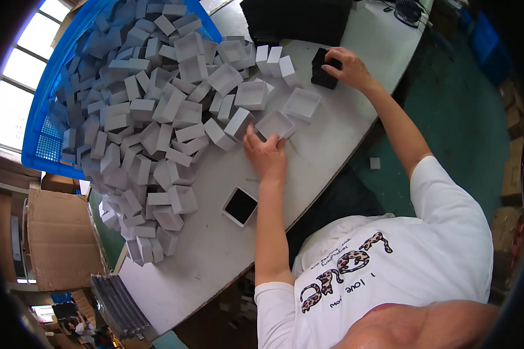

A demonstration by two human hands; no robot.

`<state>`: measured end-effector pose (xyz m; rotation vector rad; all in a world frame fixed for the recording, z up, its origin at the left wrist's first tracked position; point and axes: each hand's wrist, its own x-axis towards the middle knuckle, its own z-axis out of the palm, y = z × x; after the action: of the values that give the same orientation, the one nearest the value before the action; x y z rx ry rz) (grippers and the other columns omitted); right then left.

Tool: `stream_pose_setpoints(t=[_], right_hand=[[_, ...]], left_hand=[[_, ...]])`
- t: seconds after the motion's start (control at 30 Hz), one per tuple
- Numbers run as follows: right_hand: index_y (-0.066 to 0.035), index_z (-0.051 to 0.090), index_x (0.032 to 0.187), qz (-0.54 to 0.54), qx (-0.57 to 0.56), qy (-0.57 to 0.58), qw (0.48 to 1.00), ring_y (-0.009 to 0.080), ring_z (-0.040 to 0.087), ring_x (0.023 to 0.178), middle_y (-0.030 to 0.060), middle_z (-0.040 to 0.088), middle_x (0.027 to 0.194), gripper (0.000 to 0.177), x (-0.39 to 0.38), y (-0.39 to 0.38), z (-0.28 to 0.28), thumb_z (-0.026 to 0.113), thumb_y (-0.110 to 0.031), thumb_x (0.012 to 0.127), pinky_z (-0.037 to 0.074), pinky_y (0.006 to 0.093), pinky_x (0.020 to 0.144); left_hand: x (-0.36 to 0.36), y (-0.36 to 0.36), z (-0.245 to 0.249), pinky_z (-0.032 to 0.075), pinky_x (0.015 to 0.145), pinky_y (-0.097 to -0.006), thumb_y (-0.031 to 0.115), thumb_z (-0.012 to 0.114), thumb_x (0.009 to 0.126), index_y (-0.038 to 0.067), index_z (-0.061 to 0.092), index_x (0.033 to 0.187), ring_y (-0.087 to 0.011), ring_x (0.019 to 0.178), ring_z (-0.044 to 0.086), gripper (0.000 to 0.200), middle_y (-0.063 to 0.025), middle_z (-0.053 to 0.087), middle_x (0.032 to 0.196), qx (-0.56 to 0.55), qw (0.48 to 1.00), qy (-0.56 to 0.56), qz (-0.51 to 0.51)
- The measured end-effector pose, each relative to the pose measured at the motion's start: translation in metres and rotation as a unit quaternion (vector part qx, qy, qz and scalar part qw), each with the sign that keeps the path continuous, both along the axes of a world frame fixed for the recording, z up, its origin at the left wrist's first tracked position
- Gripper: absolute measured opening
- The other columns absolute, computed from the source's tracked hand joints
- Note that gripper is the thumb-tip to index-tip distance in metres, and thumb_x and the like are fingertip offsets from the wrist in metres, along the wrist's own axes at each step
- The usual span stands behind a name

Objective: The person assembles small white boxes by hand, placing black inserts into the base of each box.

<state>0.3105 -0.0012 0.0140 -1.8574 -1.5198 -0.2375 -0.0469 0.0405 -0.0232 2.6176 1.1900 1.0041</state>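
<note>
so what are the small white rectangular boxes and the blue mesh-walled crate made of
Small white rectangular boxes: probably matte paperboard, given thin walls and crisp edges. Blue mesh-walled crate: likely smooth moulded plastic, given its regular perforations.

The left hand (266, 156) is near the frame's centre, thumb and fingers apart, its forearm nearly vertical below; the right hand (344, 67), upper right of centre, curls in a grip.
</note>
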Motion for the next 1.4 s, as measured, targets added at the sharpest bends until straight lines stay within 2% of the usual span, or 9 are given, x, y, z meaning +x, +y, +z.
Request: stream_pose_setpoints(t=[0.13,0.33,0.53,0.67,0.83,0.97,1.13,1.23,1.4], right_hand=[[-0.014,0.072,0.115,0.062,0.185,-0.058,0.979,0.0332,0.06,0.124,0.0091,0.059,0.138,0.037,-0.057,-0.027,0.033,0.087,-0.022,0.083,0.051,0.0457,0.103],[-0.014,0.074,0.122,0.449,0.023,-0.009,0.893,0.036,0.053,0.136,0.0174,0.052,0.149,0.04,-0.163,-0.046,-0.011,0.086,-0.02,0.084,0.045,0.0508,0.114],[-0.017,0.072,0.13,0.359,-0.047,-0.128,0.923,0.0302,0.042,0.151,0.0098,0.048,0.161,0.036,-0.185,-0.056,-0.03,0.071,-0.031,0.098,0.033,0.0528,0.125],[-0.018,0.068,0.134,0.394,-0.069,-0.146,0.905,0.0266,0.042,0.152,0.006,0.05,0.16,0.037,-0.167,-0.052,-0.022,0.07,-0.031,0.099,0.027,0.0532,0.127],[-0.014,0.069,0.122,0.045,0.175,-0.116,0.977,0.0295,0.052,0.141,0.0096,0.063,0.144,0.034,-0.097,-0.034,0.014,0.077,-0.028,0.093,0.039,0.0514,0.116],[-0.011,0.067,0.117,-0.082,0.052,-0.104,0.99,0.0333,0.06,0.131,0.0112,0.067,0.137,0.035,-0.036,-0.021,-0.009,0.082,-0.027,0.089,0.047,0.0473,0.109],[-0.009,0.067,0.119,-0.023,-0.01,-0.033,0.999,0.0334,0.062,0.128,0.0139,0.068,0.134,0.034,-0.018,-0.016,-0.011,0.079,-0.025,0.092,0.049,0.0453,0.108],[-0.013,0.07,0.123,-0.023,0.137,-0.094,0.986,0.0334,0.061,0.127,0.0106,0.066,0.138,0.034,-0.029,-0.017,-0.002,0.078,-0.025,0.093,0.051,0.0473,0.105],[-0.015,0.072,0.132,0.26,0.066,-0.05,0.962,0.0356,0.057,0.13,0.0122,0.059,0.146,0.045,-0.096,-0.062,0.015,0.082,-0.018,0.088,0.049,0.0462,0.108]], left_hand=[[-0.032,-0.012,-0.005,0.044,0.112,-0.05,0.022,0.091,0.075,0.012,0.073,0.109,-0.0377,0.134,0.049,0.039,-0.0192,0.05,0.143,-0.092,0.992,-0.013,-0.091],[-0.036,-0.036,0.01,0.047,0.111,-0.0457,0.022,0.099,0.068,0.008,0.032,0.157,-0.0358,0.132,0.053,0.112,-0.018,0.05,0.141,-0.241,0.957,-0.115,-0.116],[-0.04,-0.041,0.003,0.049,0.108,-0.047,0.026,0.098,0.072,0.012,0.033,0.158,-0.0387,0.13,0.053,0.108,-0.0175,0.047,0.141,-0.206,0.942,-0.229,-0.134],[-0.041,-0.043,0.005,0.05,0.105,-0.0466,0.026,0.095,0.077,0.016,0.056,0.143,-0.0382,0.13,0.053,0.078,-0.018,0.046,0.141,-0.171,0.966,-0.115,-0.154],[-0.057,-0.04,0.014,0.045,0.109,-0.0498,0.031,0.095,0.076,0.017,0.076,0.118,-0.0395,0.133,0.049,0.049,-0.018,0.045,0.143,-0.266,0.954,-0.063,-0.118],[-0.027,-0.037,0.049,0.033,0.118,-0.0562,0.044,0.091,0.078,0.019,0.077,0.116,-0.0403,0.139,0.043,0.048,-0.0187,0.044,0.147,-0.071,0.992,-0.013,-0.108],[0.06,-0.02,0.027,0.03,0.12,-0.0619,0.052,0.087,0.078,0.014,0.079,0.103,-0.042,0.139,0.043,0.046,-0.021,0.049,0.145,0.048,0.996,-0.019,-0.075],[0.069,-0.004,0.006,0.036,0.116,-0.0591,0.045,0.09,0.078,0.013,0.078,0.102,-0.0415,0.133,0.05,0.042,-0.0213,0.055,0.139,-0.078,0.993,0.032,-0.087],[0.028,-0.006,0.01,0.047,0.106,-0.0501,0.033,0.093,0.072,0.01,0.059,0.137,-0.039,0.124,0.058,0.077,-0.0204,0.058,0.133,-0.117,0.983,-0.019,-0.142]])
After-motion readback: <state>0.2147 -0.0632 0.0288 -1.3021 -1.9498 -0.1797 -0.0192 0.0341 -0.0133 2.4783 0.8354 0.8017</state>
